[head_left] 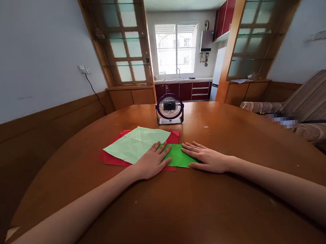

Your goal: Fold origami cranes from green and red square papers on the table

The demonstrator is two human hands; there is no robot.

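A bright green sheet of paper [179, 156] lies on the table in front of me, its side edges under my hands. My left hand [152, 162] rests with spread fingers on its left part, palm down. Flat on its right edge is my right hand [207, 158], fingers stretched out and pointing left. A pale green creased sheet [136, 143] lies to the left, partly under or beside my left fingers; I cannot tell which. Beneath these papers, red paper [116, 159] shows at the edges.
A small dark fan [170, 108] stands on the brown oval table [237, 131] beyond the papers. To the right is a striped armchair [316, 98]. Wooden cabinets with glass shelves flank an opening to a kitchen with a window [177, 47]. A cord hangs from the left wall socket [84, 69].
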